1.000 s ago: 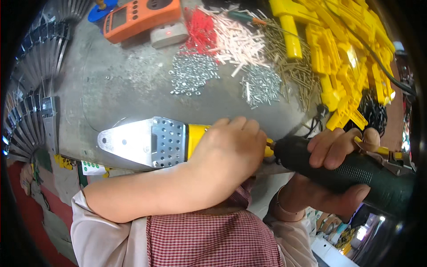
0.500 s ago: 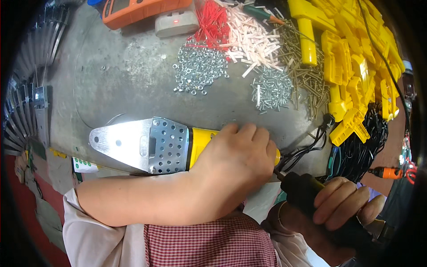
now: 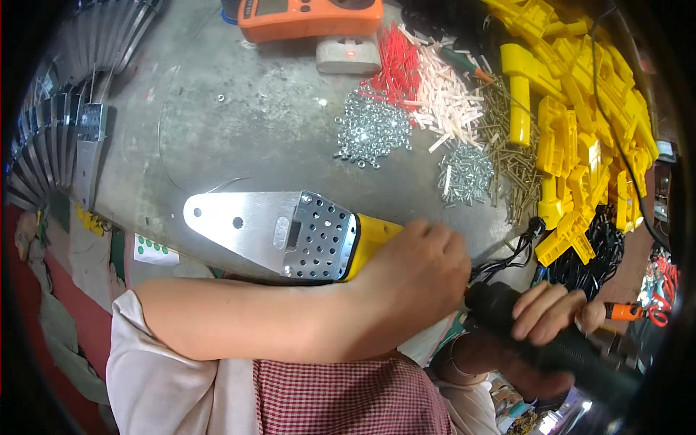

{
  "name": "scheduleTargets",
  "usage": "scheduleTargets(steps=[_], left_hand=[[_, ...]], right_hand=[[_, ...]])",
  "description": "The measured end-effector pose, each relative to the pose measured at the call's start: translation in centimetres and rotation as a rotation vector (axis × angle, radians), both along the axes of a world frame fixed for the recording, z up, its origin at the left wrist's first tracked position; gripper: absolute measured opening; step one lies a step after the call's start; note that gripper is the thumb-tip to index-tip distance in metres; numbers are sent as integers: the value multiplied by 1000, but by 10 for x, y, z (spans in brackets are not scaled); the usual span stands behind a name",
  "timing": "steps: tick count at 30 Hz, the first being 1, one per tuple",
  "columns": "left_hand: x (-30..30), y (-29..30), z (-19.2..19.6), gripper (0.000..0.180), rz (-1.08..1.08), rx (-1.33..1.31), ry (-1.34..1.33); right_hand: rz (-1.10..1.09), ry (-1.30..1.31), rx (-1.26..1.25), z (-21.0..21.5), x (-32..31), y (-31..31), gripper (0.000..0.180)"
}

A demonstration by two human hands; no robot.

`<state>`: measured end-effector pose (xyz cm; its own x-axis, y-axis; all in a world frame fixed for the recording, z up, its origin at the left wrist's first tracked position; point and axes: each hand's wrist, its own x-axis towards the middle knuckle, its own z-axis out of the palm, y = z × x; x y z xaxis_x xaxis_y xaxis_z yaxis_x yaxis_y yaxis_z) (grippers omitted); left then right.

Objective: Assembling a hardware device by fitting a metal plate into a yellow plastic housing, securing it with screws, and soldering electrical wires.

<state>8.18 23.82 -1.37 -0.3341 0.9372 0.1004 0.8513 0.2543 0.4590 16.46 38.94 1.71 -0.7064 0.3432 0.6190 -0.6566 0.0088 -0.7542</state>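
Observation:
My left hand [image 3: 420, 272] is wrapped round the yellow handle of a plastic pipe welder [image 3: 319, 235]. Its tapered bright metal plate and perforated metal guard point left, just above the table's near edge. In my right hand [image 3: 544, 315] is a black power screwdriver [image 3: 496, 303], fingers curled over its body. The screwdriver's front end meets the far end of the handle, close to my left fingers. Its bit and the spot it touches are hidden behind my left hand. Black cord [image 3: 507, 257] lies beside the handle's end.
Loose nuts [image 3: 372, 129], red sleeves [image 3: 397, 65], white sleeves [image 3: 449, 98], short screws [image 3: 464, 174] and long screws [image 3: 516, 163] lie in heaps. Yellow handle shells [image 3: 573, 138] pile up at right. An orange multimeter [image 3: 308, 18] lies at the back; metal plates [image 3: 54, 138] stand at left.
The whole scene has shifted rightward in the picture as the view turned. The welder's plate end sits slightly higher relative to its handle. Both hands keep their grips, the screwdriver still against the handle's end.

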Motion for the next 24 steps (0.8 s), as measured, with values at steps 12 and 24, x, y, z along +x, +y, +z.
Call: scheduleTargets(steps=[12, 24], left_hand=[[-8, -63, -33, 48, 171, 229, 416], [-13, -70, -48, 39, 117, 412, 443]], right_hand=[[256, 81, -57, 49, -26, -62, 56], [807, -71, 204, 24, -46, -69, 14]])
